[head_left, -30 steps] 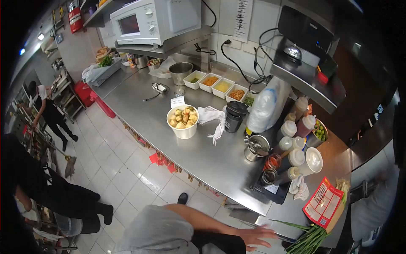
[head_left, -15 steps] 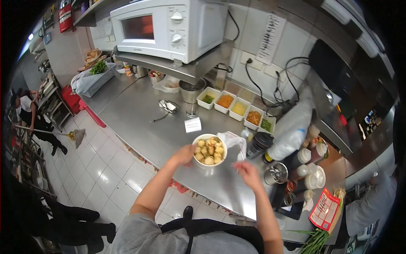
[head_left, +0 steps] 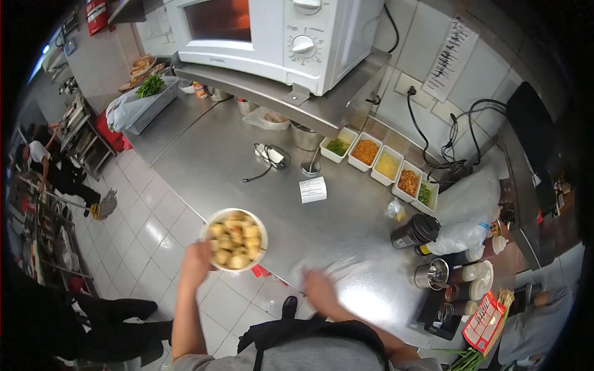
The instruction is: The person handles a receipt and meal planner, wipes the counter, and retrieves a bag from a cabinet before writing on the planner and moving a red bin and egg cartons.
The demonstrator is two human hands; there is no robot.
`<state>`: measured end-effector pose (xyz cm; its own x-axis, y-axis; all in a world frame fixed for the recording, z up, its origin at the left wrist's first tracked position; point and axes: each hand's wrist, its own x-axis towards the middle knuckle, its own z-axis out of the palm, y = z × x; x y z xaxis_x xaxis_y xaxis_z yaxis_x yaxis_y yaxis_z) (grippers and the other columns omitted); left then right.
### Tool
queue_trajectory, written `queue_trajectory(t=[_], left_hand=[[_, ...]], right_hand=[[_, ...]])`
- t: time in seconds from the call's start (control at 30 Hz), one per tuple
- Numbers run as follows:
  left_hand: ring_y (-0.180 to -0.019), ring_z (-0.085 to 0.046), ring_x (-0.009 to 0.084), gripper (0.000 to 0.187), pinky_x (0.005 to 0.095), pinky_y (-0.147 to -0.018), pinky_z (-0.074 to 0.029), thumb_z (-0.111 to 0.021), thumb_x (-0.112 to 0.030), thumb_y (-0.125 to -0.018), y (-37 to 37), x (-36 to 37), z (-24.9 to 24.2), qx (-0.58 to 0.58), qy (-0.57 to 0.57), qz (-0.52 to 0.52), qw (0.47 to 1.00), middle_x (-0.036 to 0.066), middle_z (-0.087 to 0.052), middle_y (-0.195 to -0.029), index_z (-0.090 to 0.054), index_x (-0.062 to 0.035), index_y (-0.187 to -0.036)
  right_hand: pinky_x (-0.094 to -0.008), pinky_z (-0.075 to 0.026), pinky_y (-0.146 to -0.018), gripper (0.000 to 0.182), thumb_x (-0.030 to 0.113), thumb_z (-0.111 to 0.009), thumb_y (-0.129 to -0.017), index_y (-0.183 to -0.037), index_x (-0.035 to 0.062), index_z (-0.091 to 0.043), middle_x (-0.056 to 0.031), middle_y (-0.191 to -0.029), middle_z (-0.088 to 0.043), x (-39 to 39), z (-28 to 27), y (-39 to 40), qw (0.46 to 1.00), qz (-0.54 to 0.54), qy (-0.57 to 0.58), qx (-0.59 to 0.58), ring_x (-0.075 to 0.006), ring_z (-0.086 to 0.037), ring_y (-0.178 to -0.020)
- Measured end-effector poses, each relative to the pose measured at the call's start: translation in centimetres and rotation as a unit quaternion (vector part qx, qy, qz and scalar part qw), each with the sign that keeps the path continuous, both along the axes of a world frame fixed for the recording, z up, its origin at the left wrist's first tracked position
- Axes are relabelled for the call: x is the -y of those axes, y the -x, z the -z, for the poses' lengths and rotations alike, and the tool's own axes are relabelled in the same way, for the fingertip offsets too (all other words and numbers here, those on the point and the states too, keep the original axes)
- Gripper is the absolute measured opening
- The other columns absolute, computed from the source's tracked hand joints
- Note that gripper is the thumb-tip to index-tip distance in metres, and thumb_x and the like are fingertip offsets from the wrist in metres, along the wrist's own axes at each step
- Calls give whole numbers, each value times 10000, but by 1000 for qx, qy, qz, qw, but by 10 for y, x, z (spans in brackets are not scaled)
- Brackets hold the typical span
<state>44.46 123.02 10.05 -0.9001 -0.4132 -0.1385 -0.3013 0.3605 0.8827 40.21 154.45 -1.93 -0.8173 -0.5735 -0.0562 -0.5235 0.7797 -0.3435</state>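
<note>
My left hand (head_left: 197, 264) grips the side of a white round bowl (head_left: 265, 238) and holds it up by the counter's front edge. Chunky pale-yellow pieces, like dumplings or tofu cubes, fill the bowl. My right hand (head_left: 318, 289), smeared by motion, is low over the counter's front part. At its fingers trails a blurred, see-through plastic bag (head_left: 346, 264), which it seems to grip. A printed paper slip (head_left: 313, 190) lies farther back on the steel counter (head_left: 260, 191).
Toppings fill several white tubs (head_left: 387, 165) along the wall. On the right stand a black-lidded cup (head_left: 416, 230), a steel container (head_left: 431, 273) and sauce bottles. A white microwave (head_left: 266, 37) sits on a shelf overhead. At left, a person (head_left: 46, 164) holds a mop.
My left hand has lifted the bowl off the counter and carried it left toward the edge. My right hand and the plastic bag have moved left and nearer to me. The view has shifted.
</note>
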Motion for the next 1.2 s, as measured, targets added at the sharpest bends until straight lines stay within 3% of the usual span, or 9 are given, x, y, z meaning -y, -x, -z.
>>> queue_trajectory(t=[0.03, 0.07, 0.23, 0.37, 0.43, 0.53, 0.9, 1.1, 1.2], left_hand=[[-613, -629, 240, 305, 313, -465, -531, -405, -164, -924, -13, 10, -19, 27, -1, -55, 998, 143, -581, -696, -534, 75, -787], [-580, -618, 209, 331, 302, -453, -529, -387, -178, -937, -26, 22, -21, 10, 36, -108, 993, 135, -577, -679, -531, 75, -779], [-579, -599, 191, 361, 317, -491, -506, -378, -197, -951, -96, 66, -30, -49, 58, -279, 957, 148, -560, -634, -520, 84, -775], [-608, -565, 213, 388, 368, -571, -443, -391, -233, -964, -136, 75, -21, -14, 167, -289, 942, 180, -544, -641, -504, 92, -783], [-617, -553, 222, 392, 380, -589, -421, -396, -242, -966, -136, 65, -18, -3, 164, -295, 941, 191, -539, -643, -500, 92, -788], [-586, -539, 226, 371, 373, -565, -430, -390, -227, -968, -119, 53, -12, 7, 114, -260, 959, 209, -549, -659, -510, 84, -805], [-543, -616, 171, 381, 272, -430, -540, -371, -249, -961, 29, -45, 5, -9, -66, -16, 998, 133, -589, -681, -525, 84, -857], [-543, -653, 261, 388, 298, -434, -545, -350, -213, -940, 115, -114, 33, 15, -90, 154, 984, 190, -618, -716, -519, 130, -874], [-567, -661, 285, 401, 316, -446, -553, -343, -218, -941, 151, -165, 36, 45, -138, 206, 968, 215, -625, -754, -518, 142, -924]], right_hand=[[-413, -437, -792, 279, 156, -448, -886, -1118, 34, -545, -138, -948, -547, 11, -16, -27, 944, 5, 176, 279, -312, -545, -897], [-392, -435, -809, 236, 108, -457, -874, -1059, 24, -579, -140, -932, -537, 15, 11, -33, 890, -285, 239, 263, -292, -546, -896], [-383, -434, -772, 305, -7, -508, -762, -1042, 29, -625, -152, -934, -522, 56, -48, 68, 906, -139, 370, 152, -295, -531, -884], [-425, -418, -903, 337, 105, -501, -844, -1168, 135, -591, -130, -1248, -458, 76, -45, 163, 979, -88, 181, 22, -310, -481, -1110], [-550, -294, -1013, 489, 263, -530, -854, -1334, 245, -435, -63, -1474, -231, 99, -43, 157, 999, -46, -5, 6, -323, -278, -1317], [-629, -190, -1026, 623, 405, -537, -840, -1404, 313, -290, -1, -1523, -80, 114, -17, 108, 995, -98, -14, -14, -312, -130, -1376], [-611, -272, -970, 421, 316, -507, -880, -1295, 254, -471, -15, -1475, -249, -75, -11, 11, 998, 29, 27, -57, -322, -246, -1319], [-337, -392, -912, 279, -55, -619, -670, -859, 129, -711, 21, -1100, -641, -190, -35, -112, 957, 33, 211, 195, -206, -544, -966], [-342, -402, -909, 251, -27, -604, -710, -884, 121, -707, -51, -1088, -643, -229, -79, -110, 894, 233, 344, 171, -229, -532, -1059]])
